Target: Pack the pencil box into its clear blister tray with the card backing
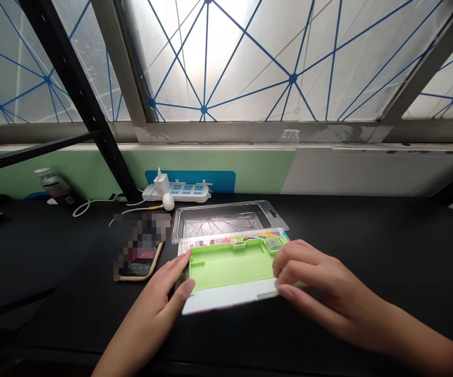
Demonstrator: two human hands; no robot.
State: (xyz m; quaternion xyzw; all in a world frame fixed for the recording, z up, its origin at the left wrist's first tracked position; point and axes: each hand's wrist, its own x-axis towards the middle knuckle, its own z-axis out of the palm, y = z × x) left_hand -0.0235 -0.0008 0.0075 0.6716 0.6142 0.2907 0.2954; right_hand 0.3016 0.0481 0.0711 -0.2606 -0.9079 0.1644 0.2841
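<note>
Case (232,267) between left hand (161,297), spread against it, and curled right hand (322,288), grip unclear

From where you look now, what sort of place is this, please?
It looks like an indoor workspace, though home or office I cannot tell: a black tabletop, a white power strip at its back, and a window with a blue line pattern above.

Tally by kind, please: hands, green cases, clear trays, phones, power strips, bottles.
Bare left hand and bare right hand: 2
Open light-green plastic case: 1
Clear rectangular plastic tray: 1
Tan-edged rectangular phone: 1
White oblong power strip: 1
Dark bottle with white cap: 1
Total: 7
</note>
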